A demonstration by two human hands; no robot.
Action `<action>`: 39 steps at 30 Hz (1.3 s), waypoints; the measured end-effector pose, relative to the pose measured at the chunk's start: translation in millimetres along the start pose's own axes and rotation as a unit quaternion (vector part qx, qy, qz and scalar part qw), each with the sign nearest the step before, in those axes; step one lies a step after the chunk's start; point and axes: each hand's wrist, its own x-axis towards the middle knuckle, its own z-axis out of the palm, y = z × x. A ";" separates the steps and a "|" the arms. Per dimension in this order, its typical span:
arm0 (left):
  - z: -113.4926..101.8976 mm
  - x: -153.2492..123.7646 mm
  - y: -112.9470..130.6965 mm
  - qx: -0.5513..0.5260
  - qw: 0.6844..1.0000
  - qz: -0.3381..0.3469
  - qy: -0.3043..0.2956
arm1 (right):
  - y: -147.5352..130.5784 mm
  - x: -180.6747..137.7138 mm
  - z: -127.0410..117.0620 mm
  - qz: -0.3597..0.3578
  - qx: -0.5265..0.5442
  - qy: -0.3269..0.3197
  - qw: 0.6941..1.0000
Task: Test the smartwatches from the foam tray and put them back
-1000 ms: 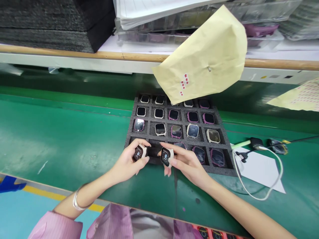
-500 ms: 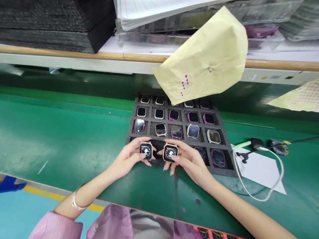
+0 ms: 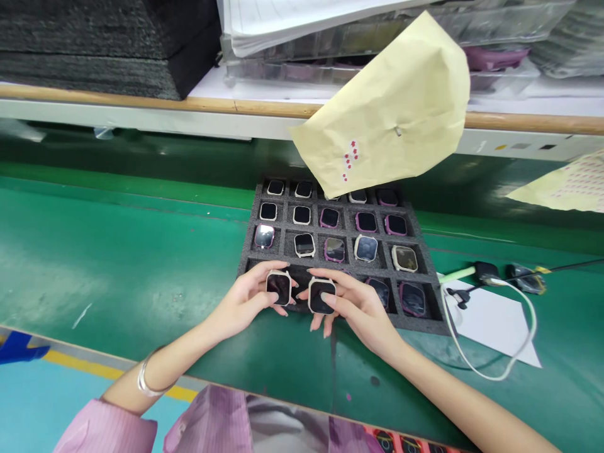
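A smartwatch with a pale case and a dark screen [image 3: 280, 286] is pinched in my left hand [image 3: 251, 292], the thumb on the lower left of its glass. My right hand [image 3: 356, 299] grips a second pale-cased smartwatch [image 3: 319, 297], its thumb resting on the screen, also dark. Both watches are held side by side, strapless, over the front edge of a grey foam tray [image 3: 325, 267]. In the tray's compartments lie several more watches, some with pale cases and some purple, such as the purple one [image 3: 335, 250] behind my right hand.
A yellow paper sheet [image 3: 396, 119] hangs from the shelf edge [image 3: 264, 108] over the tray's back. Right of the tray, a white cable [image 3: 504, 377] loops over white paper [image 3: 500, 324] beside a black adapter [image 3: 486, 272]. Black foam blocks [image 3: 94, 50] are stacked on the shelf.
Both held watch screens have gone from a lit watch face to dark. My hands have hardly moved, and each still holds its watch.
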 end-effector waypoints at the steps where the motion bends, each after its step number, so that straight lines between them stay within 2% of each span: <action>1: 0.5 0.0 -0.3 0.005 1.000 0.000 -0.001 | -0.4 0.1 0.2 -0.003 0.001 -0.005 1.000; 7: 2.2 -1.7 -2.8 0.094 0.995 0.013 0.012 | 1.2 1.3 1.5 -0.028 0.026 -0.057 0.998; 11: 0.6 -2.8 -3.4 0.140 0.990 0.011 0.018 | 1.9 2.0 1.1 -0.033 0.028 -0.057 0.997; 15: -0.6 -3.8 -3.1 0.145 0.989 -0.013 0.005 | -2.0 0.8 0.3 -0.020 0.016 -0.059 0.998; 25: -0.1 -4.4 -2.1 0.141 0.990 0.030 -0.006 | -2.2 -2.4 -0.7 -0.021 0.029 -0.074 0.997; 32: 0.5 -5.6 -2.9 0.160 0.987 -0.003 -0.008 | -5.3 -3.2 0.1 -0.022 0.034 -0.074 0.996; 39: -0.6 -5.6 -2.0 0.158 0.987 0.017 -0.011 | -7.8 -5.4 0.5 -0.020 0.032 -0.066 0.997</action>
